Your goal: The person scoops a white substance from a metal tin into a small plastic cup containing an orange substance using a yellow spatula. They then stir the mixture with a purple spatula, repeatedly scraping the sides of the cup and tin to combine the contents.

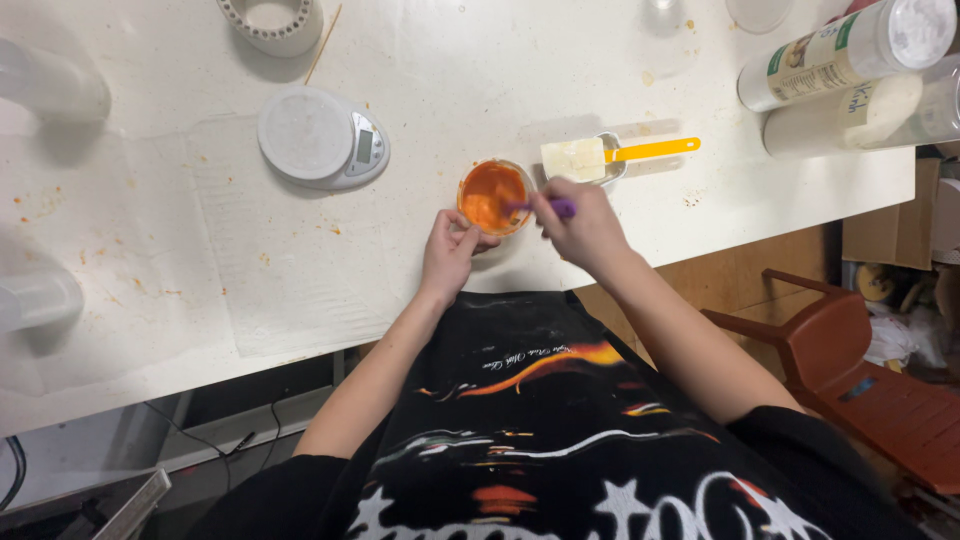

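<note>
A small clear cup [493,195] smeared inside with orange paste stands near the front edge of the white table [200,260]. My left hand [449,249] grips the cup's near side. My right hand [583,226] is closed on a purple-handled tool [545,207] whose tip dips into the orange paste. Just behind the cup lies a spatula with a cream blade [575,158] and a yellow handle [655,150], resting across a small metal dish.
A round white kitchen scale [320,137] sits to the left of the cup. Two tall white containers [845,50] lie at the table's right end. Clear plastic cups [40,296] stand at the left edge. A red-brown chair [860,380] is at my right.
</note>
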Motion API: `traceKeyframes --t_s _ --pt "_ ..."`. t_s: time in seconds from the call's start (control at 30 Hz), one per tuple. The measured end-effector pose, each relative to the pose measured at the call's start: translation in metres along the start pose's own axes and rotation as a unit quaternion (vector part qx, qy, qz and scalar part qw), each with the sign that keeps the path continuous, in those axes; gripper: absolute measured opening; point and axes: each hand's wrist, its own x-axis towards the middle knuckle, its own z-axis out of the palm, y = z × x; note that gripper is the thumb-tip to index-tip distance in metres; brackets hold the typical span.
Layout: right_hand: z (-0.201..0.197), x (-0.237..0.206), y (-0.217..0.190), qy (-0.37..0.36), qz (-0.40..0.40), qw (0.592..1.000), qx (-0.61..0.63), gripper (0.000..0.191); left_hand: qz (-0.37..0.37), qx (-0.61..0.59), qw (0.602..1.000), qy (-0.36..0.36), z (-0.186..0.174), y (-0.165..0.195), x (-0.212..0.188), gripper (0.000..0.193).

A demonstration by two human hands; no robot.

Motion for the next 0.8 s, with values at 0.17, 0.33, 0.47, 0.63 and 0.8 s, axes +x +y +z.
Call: traceKeyframes --t_s 0.17,0.33,0.47,0.63,0.8 --pt "-0.003 0.007 -0.001 0.043 -0.084 0.996 0.01 0.019 -0.006 -0.018 1.0 -0.006 0.002 0.002 0.001 0.012" --pt "-0.016 0.009 -0.002 -0.009 0.043 0.997 0.066 0.023 -0.009 -0.007 1.0 -0.007 0.001 0.006 0.0 0.012" --pt "-0.035 0.006 -0.002 0.053 0.023 0.996 0.065 0.025 -0.016 -0.025 0.999 -0.016 -0.001 0.006 0.003 0.012" --pt "-0.036 0.011 0.0 0.028 0.061 0.992 0.111 0.025 -0.009 -0.015 1.0 -0.023 -0.006 0.001 0.006 0.012" --pt "-0.025 0.016 -0.009 0.012 0.052 0.999 -0.014 0.024 0.008 0.001 1.0 -0.015 -0.009 -0.005 0.008 0.012"
